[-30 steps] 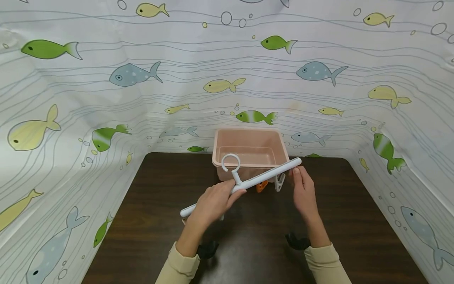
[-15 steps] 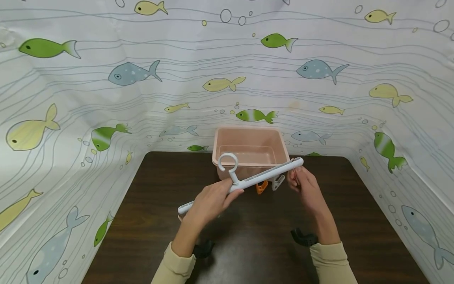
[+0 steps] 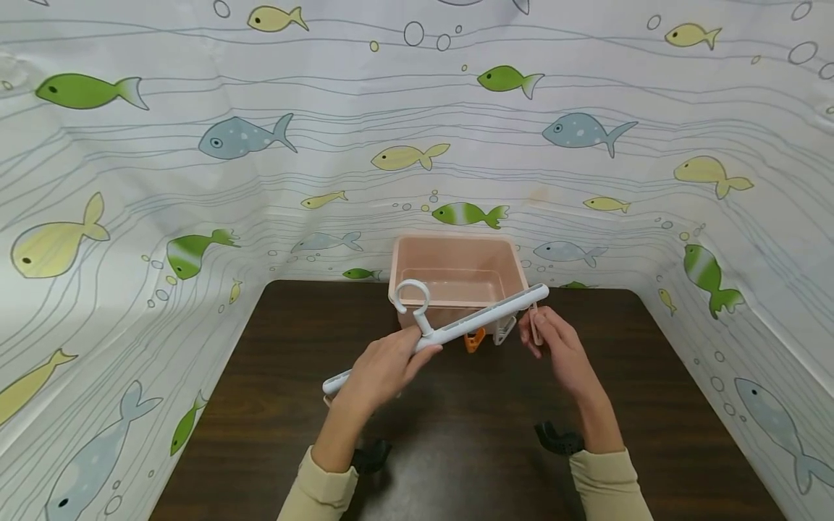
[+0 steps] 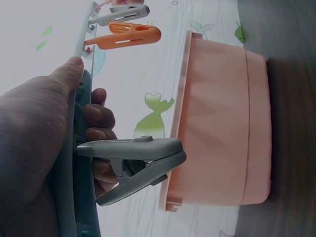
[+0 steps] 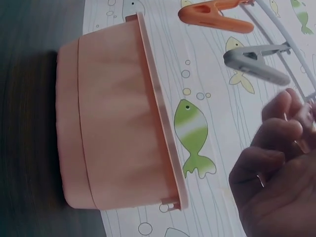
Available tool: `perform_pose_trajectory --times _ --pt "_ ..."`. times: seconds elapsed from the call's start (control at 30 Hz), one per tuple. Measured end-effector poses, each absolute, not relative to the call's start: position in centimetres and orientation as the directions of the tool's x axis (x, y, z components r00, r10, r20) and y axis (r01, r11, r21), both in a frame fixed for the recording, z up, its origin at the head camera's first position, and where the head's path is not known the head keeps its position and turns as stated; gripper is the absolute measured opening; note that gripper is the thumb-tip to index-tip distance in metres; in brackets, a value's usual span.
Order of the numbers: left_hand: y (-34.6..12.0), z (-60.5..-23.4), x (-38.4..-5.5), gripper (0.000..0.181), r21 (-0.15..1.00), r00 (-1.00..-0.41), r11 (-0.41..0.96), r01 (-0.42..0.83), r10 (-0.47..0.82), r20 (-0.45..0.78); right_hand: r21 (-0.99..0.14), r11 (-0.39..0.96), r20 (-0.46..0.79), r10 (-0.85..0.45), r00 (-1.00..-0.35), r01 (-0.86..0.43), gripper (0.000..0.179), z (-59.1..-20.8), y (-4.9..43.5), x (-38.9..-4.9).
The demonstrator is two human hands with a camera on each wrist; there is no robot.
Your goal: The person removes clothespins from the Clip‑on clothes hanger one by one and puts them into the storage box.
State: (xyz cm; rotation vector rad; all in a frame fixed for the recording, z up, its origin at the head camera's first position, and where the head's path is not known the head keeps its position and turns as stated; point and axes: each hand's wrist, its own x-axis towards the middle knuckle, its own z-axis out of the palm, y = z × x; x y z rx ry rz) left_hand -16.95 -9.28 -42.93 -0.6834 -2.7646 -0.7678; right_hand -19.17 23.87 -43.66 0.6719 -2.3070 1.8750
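Note:
A white clip hanger [image 3: 489, 317] is held up tilted over the table, its right end higher and its round hook on top. My left hand [image 3: 384, 365] grips its bar just left of the hook. In the left wrist view, a grey clothespin [image 4: 143, 148] hangs beside the curled fingers. Farther along the bar are an orange clothespin [image 4: 129, 35] and a light grey clothespin [image 4: 121, 16]. My right hand [image 3: 565, 354] pinches a pink clothespin [image 3: 536, 327] hanging under the right end. In the right wrist view, the fingers mostly hide that pink clothespin.
Behind the hanger, a pink plastic basin [image 3: 456, 250] stands at the back of the dark wooden table [image 3: 287, 340]. A white sheet [image 3: 339, 87] printed with fish surrounds the table at the back and sides.
The right fingers have moved down from the bar's end onto the pink clothespin, which now shows between them. The hanger has shifted slightly left, with the left hand still gripping it.

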Motion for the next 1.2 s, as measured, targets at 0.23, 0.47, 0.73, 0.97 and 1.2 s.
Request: perform_pose_trajectory --times 0.23,0.47,0.73,0.97,1.2 --pt "-9.7 -42.7 -17.0 0.034 0.468 -0.891 0.76 0.452 0.358 0.279 -0.918 0.106 0.327 -0.34 -0.882 -0.381 0.03 -44.0 24.3 -19.2" --pt "-10.4 -42.5 -17.0 0.031 0.464 -0.895 0.768 0.442 0.34 0.29 -0.914 0.142 0.313 -0.347 -0.884 -0.379 0.023 -44.1 24.4 -19.7" --pt "-10.7 -42.4 -17.0 0.031 0.489 -0.905 0.762 0.424 0.334 0.263 -0.882 0.268 0.332 -0.231 -0.915 -0.388 0.03 -44.1 24.3 -20.9" --pt "-10.8 -42.4 -16.8 0.033 0.485 -0.905 0.765 0.424 0.341 0.254 -0.816 0.457 0.351 -0.094 -0.932 -0.353 0.028 -43.9 24.3 -22.9" --pt "-11.0 -42.4 -16.7 0.031 0.5 -0.909 0.759 0.418 0.341 0.241 -0.761 0.559 0.293 -0.159 -0.943 -0.331 0.029 -43.3 23.1 -26.0"
